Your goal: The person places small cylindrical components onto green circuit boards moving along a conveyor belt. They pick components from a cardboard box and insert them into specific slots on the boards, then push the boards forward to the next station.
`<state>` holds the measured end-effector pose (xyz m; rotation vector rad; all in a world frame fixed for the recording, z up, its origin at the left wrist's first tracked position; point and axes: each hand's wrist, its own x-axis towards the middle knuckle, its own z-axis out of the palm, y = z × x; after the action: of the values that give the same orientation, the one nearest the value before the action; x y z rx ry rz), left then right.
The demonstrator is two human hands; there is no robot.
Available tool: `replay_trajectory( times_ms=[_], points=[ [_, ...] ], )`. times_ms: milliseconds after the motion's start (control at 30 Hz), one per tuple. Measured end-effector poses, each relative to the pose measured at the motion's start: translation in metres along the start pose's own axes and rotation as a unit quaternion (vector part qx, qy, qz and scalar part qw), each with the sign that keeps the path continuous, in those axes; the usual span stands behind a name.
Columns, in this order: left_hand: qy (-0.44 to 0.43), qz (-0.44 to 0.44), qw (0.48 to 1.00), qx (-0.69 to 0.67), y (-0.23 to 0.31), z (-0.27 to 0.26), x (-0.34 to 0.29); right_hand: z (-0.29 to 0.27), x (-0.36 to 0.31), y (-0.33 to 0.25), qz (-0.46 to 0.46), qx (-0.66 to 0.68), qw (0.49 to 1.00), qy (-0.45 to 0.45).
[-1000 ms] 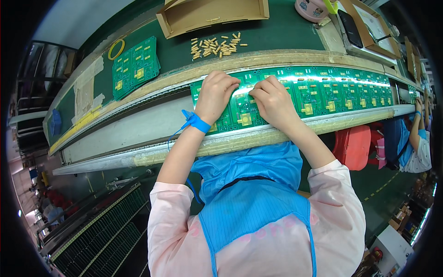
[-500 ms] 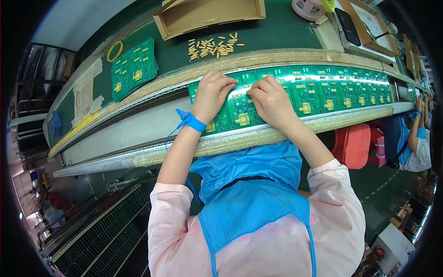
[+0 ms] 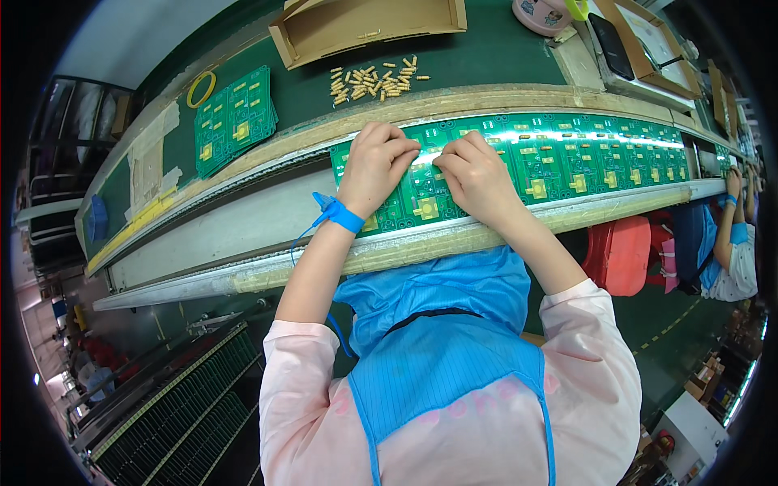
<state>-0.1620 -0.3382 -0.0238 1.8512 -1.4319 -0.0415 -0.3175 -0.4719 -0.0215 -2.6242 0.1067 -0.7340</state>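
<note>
A row of green circuit boards (image 3: 559,162) lies in a metal-edged rail track in front of me. My left hand (image 3: 377,168), with a blue wrist strap (image 3: 339,214), is pinched over the nearest board at the row's left end. My right hand (image 3: 474,176) is pinched just to its right, fingertips at the same board's upper part. Whatever either pinch holds is hidden or too small to make out. Beyond the rail, a heap of small tan cylindrical components (image 3: 373,83) lies on the green bench mat.
Left of the heap lies a stack of circuit boards (image 3: 235,121) beside a yellow tape roll (image 3: 201,90). Behind stands an open cardboard box (image 3: 373,32). At right are a pink container (image 3: 541,16) and a dark phone (image 3: 609,47). Another person's arm (image 3: 733,202) reaches to the rail.
My left hand has shifted very slightly, its fingertips a touch further right over the board. The right hand stays nearly in place.
</note>
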Motion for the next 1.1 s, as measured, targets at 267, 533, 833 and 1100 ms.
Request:
replay_trajectory(
  times_ms=[267,533,833,1100],
  points=[
    [-0.011,0.005,1.000,0.020,0.000,0.001,-0.002,0.001,0.001,-0.002,-0.005,0.014,1.000,0.019],
    [-0.040,0.024,0.997,0.061,0.002,-0.004,0.001,-0.001,0.001,-0.002,0.003,-0.001,1.000,0.005],
    [-0.157,-0.047,0.977,0.134,0.007,-0.053,-0.011,-0.020,0.010,0.001,0.035,0.075,0.996,-0.036],
    [-0.104,-0.058,0.973,0.199,0.012,-0.048,-0.019,-0.003,0.082,0.050,0.069,0.057,0.996,-0.023]
  ],
)
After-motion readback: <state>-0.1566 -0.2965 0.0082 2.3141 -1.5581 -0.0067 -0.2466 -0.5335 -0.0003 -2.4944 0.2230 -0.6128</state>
